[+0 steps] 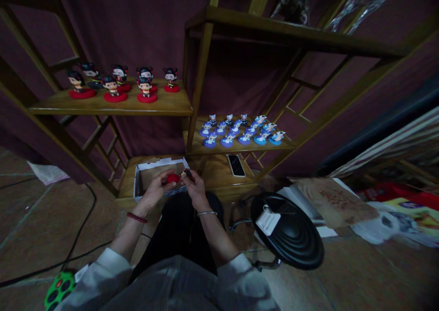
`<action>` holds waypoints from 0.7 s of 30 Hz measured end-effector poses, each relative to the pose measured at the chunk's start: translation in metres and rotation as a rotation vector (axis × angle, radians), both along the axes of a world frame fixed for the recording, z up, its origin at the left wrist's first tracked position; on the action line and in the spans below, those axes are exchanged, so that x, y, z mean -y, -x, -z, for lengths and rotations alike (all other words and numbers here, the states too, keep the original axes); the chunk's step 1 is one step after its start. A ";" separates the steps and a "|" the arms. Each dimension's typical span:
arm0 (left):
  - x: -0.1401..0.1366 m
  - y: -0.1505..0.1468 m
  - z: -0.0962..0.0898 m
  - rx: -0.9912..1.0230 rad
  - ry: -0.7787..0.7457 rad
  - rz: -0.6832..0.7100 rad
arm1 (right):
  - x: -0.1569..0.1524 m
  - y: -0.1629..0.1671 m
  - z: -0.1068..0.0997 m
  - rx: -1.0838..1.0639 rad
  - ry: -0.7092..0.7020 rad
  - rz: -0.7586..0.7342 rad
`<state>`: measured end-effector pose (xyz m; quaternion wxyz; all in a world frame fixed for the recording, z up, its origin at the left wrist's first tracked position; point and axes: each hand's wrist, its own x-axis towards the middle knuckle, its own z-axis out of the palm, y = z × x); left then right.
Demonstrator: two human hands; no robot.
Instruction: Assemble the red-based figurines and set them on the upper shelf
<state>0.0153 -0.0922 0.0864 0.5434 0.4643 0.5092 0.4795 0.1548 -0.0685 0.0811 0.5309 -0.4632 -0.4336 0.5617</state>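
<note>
My left hand (160, 184) is closed on a round red base (173, 178), like those under the figurines on the upper left shelf. In my right hand (196, 188) is a small dark-haired figurine (185, 174), partly hidden by the fingers. The two pieces are close together; whether they touch I cannot tell. Both hands are over the near right part of an open white cardboard box (137, 183) on the lowest shelf. Several black-haired figurines on red bases, one of them a front figurine (146, 88), stand on the upper left shelf (103, 104).
Rows of small purple and blue figurines (236, 128) fill the middle shelf (212, 149). A phone (236, 165) lies on the lowest shelf, right of the box. A black round stool (291, 233) with a white tag stands at right. Black cables (82, 224) cross the floor at left.
</note>
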 end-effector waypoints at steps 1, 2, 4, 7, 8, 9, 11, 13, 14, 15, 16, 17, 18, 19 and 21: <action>0.000 0.000 0.000 -0.014 0.000 0.005 | 0.000 0.000 0.000 0.004 -0.006 -0.001; -0.001 0.001 0.001 -0.023 -0.004 0.011 | 0.000 0.001 0.000 0.005 -0.010 -0.003; -0.001 0.001 0.002 -0.035 -0.023 0.022 | 0.000 0.001 0.001 0.002 -0.015 0.000; -0.002 0.001 0.004 -0.045 -0.034 0.038 | -0.001 0.002 0.002 -0.004 -0.014 0.005; -0.002 0.001 0.004 -0.046 -0.031 0.038 | -0.001 0.002 0.003 -0.004 -0.012 0.004; -0.001 0.001 0.004 -0.042 -0.024 0.037 | -0.001 0.002 0.003 -0.003 -0.011 0.001; 0.000 0.001 0.002 -0.008 -0.002 0.030 | -0.001 0.002 0.003 0.001 -0.010 -0.004; 0.001 0.000 0.001 0.054 0.030 0.021 | -0.001 0.002 0.003 0.004 -0.003 -0.006; 0.002 0.000 0.001 0.092 0.042 0.017 | 0.000 0.002 0.003 0.001 0.002 -0.007; 0.002 -0.001 0.001 0.134 0.049 0.013 | 0.000 0.002 0.003 -0.007 0.007 -0.010; 0.002 -0.001 0.002 0.181 0.050 0.007 | 0.000 0.002 0.003 -0.019 0.008 -0.016; 0.002 -0.002 0.002 0.230 0.049 0.000 | 0.001 0.002 0.003 -0.032 0.008 -0.022; 0.002 -0.002 0.003 0.280 0.049 -0.007 | 0.001 0.002 0.004 -0.042 0.006 -0.026; 0.002 -0.003 0.003 0.326 0.053 -0.013 | 0.001 0.001 0.004 -0.049 0.003 -0.028; 0.002 -0.004 0.003 0.395 0.077 -0.026 | 0.002 0.001 0.005 -0.054 0.002 -0.028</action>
